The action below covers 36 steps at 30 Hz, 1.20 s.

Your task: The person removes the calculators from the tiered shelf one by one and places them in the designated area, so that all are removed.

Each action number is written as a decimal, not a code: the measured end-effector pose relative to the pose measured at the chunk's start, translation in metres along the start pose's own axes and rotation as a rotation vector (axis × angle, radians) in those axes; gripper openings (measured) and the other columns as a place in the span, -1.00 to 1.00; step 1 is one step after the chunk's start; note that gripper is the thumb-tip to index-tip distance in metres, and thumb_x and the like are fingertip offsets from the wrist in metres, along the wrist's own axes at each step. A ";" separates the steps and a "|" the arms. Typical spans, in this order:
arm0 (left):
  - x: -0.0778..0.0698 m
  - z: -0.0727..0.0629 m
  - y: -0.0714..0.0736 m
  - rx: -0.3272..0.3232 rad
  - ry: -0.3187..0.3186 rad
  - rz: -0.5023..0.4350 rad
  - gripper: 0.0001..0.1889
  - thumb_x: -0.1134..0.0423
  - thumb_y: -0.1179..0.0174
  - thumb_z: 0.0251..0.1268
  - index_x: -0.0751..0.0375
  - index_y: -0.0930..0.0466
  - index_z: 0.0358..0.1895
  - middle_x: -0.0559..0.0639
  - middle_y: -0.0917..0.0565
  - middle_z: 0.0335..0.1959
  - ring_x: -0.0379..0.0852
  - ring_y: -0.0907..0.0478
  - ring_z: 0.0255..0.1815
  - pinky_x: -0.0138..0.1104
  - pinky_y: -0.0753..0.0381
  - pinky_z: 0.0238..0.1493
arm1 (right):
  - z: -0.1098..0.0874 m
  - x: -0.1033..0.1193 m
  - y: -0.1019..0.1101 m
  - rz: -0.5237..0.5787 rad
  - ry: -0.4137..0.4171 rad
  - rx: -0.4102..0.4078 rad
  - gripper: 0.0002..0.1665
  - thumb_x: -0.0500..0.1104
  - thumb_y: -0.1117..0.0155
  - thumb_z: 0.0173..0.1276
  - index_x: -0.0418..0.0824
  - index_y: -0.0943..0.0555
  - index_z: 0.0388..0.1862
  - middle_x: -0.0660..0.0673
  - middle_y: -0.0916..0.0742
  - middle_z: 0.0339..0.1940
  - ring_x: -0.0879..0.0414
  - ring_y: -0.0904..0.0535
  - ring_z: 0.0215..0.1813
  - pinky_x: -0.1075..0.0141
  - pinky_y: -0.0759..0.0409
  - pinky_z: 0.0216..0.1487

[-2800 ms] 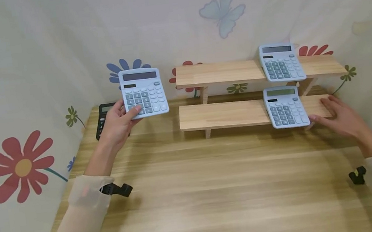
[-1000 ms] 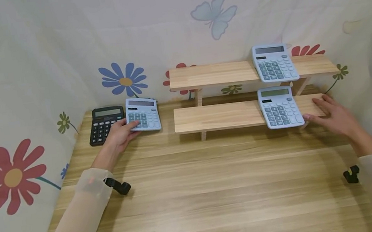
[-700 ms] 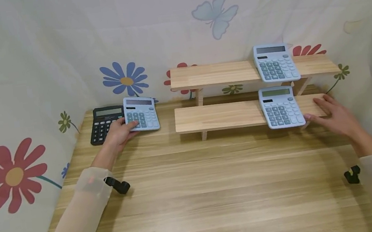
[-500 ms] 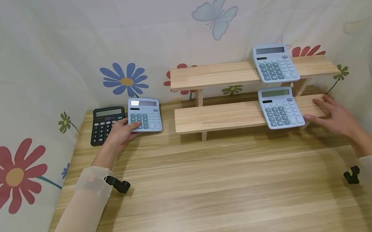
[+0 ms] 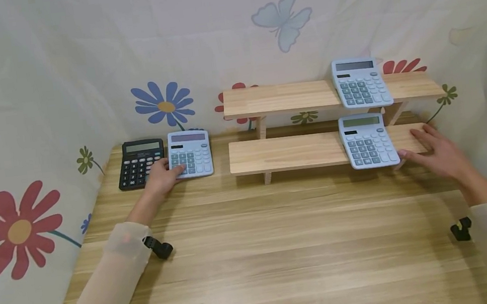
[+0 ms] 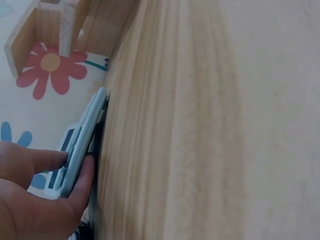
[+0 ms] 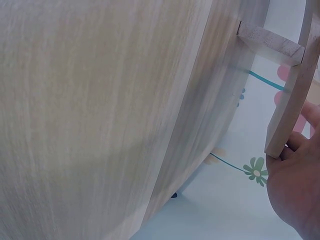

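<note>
At the back left of the table, my left hand (image 5: 159, 181) pinches a light blue calculator (image 5: 195, 150) by its lower left corner, thumb over the keys. In the left wrist view, fingers reach under this calculator (image 6: 84, 142), which is tilted with one edge near the tabletop. My right hand (image 5: 446, 155) holds the right end of a two-tier wooden shelf (image 5: 286, 152), on its lower board, the thumb beside a second light blue calculator (image 5: 369, 141). A third light blue calculator (image 5: 362, 84) leans on the upper board.
A black calculator (image 5: 133, 168) lies left of the held one, partly behind my left hand. The wood-grain table (image 5: 283, 253) stretches in front of the shelf. A white flower-print curtain (image 5: 211, 39) hangs behind and at both sides. Black wrist mounts (image 5: 158, 247) stick out from the sleeves.
My left hand has brought the light blue calculator down from the air to the table, right of the black one, and its top has since lowered and straightened. The right hand stays on the shelf.
</note>
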<state>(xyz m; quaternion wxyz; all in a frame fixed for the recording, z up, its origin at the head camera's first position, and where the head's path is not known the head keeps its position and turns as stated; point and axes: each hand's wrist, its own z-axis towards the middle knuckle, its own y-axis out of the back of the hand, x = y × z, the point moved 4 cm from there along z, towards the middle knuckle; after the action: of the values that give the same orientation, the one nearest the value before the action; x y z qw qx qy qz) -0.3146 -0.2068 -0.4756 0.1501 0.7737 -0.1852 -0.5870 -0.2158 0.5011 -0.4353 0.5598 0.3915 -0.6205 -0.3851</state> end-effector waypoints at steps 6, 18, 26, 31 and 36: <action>0.007 -0.001 0.000 -0.020 -0.007 0.056 -0.22 0.06 -0.16 0.64 0.42 -0.05 0.66 0.39 -0.31 0.58 0.26 -0.33 0.54 0.06 -0.33 0.59 | -0.001 0.002 0.000 -0.005 0.002 0.006 0.19 0.43 -0.12 0.53 -0.29 0.06 0.75 -0.49 0.14 0.73 -0.62 0.23 0.65 -0.67 0.04 0.40; 0.011 -0.001 0.008 -0.001 -0.023 0.131 -0.22 0.04 -0.18 0.64 0.45 -0.09 0.64 0.40 -0.34 0.56 0.27 -0.35 0.53 0.10 -0.30 0.59 | -0.001 0.003 -0.001 -0.003 0.000 0.002 0.19 0.42 -0.12 0.54 -0.29 0.07 0.75 -0.48 0.14 0.73 -0.62 0.22 0.64 -0.66 0.04 0.41; 0.006 -0.002 0.008 0.036 -0.032 0.157 -0.22 0.07 -0.18 0.64 0.44 -0.06 0.66 0.39 -0.36 0.55 0.25 -0.37 0.50 0.11 -0.30 0.59 | 0.000 0.000 -0.001 -0.003 0.000 0.007 0.19 0.43 -0.11 0.54 -0.27 0.08 0.76 -0.48 0.16 0.73 -0.62 0.22 0.64 -0.67 0.04 0.40; 0.005 -0.004 0.008 0.022 -0.048 0.178 -0.23 0.09 -0.18 0.64 0.45 -0.07 0.65 0.41 -0.39 0.51 0.26 -0.41 0.45 0.11 -0.35 0.56 | 0.000 0.002 -0.001 -0.005 0.001 0.003 0.19 0.42 -0.11 0.54 -0.28 0.08 0.75 -0.47 0.16 0.73 -0.62 0.23 0.64 -0.67 0.04 0.41; 0.003 -0.004 0.006 -0.014 -0.107 0.251 -0.25 0.08 -0.20 0.63 0.49 -0.14 0.61 0.43 -0.45 0.45 0.29 -0.46 0.40 0.13 -0.42 0.50 | -0.002 0.004 0.001 -0.004 -0.001 0.002 0.18 0.41 -0.10 0.55 -0.32 0.07 0.74 -0.49 0.15 0.72 -0.62 0.22 0.64 -0.65 0.05 0.42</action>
<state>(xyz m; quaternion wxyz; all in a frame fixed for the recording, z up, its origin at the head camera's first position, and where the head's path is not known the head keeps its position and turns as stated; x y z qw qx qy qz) -0.3107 -0.2136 -0.4747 0.2175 0.7110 -0.2842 -0.6053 -0.2137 0.4978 -0.4329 0.5586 0.3930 -0.6202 -0.3858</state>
